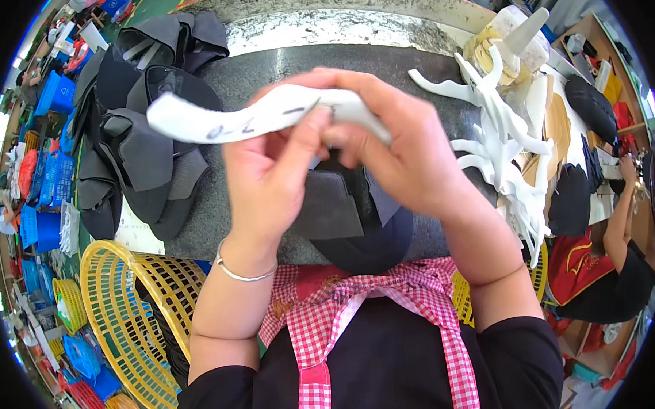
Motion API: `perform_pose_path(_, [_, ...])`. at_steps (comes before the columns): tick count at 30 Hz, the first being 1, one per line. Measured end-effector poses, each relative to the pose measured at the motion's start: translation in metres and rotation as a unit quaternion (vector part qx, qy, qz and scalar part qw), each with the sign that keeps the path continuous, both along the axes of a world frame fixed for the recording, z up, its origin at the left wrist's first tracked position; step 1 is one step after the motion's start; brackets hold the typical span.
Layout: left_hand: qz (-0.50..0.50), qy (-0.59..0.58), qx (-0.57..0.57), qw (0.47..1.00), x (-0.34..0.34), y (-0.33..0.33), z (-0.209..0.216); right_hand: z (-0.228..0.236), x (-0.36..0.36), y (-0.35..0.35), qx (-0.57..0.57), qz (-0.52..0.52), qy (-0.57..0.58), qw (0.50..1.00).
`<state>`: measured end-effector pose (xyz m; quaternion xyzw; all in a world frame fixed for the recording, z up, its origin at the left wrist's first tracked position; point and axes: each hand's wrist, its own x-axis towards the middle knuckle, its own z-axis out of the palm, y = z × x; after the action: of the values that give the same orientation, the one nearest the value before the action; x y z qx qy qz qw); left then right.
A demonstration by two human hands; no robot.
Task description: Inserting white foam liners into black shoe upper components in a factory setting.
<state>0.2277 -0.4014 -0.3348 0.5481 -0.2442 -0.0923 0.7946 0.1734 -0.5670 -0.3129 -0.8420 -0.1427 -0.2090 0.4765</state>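
A curved white strip (189, 121) with dark handwritten marks is raised over the worktable in both my hands. My left hand (264, 182) pinches its middle from below, thumb on top. My right hand (401, 139) is closed round its right part, and those fingers hide some of the edge. Under my hands, near the table's front edge, lies a dark grey fabric piece (331, 208) with a rounded black end, partly covered by my wrists. Many similar white strips (496, 138) lie tangled on the right side of the table.
Dark grey fabric pieces (138, 140) are heaped at the left. A yellow plastic basket (101, 302) stands by my left arm. A crusted container (496, 40) with a pale handle sits at the back right. Another person (609, 287) works at the far right.
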Motion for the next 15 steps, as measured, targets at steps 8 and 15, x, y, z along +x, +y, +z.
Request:
perform_pose_path(8, [0.112, -0.218, 0.348, 0.905, -0.03, 0.02, -0.03, 0.003, 0.01, -0.011, 0.434, -0.01, -0.049, 0.9])
perform_pose_path(15, [0.157, -0.322, 0.431, 0.828, -0.048, 0.001, -0.056, -0.03, 0.012, 0.066, 0.631, 0.105, 0.091, 0.763])
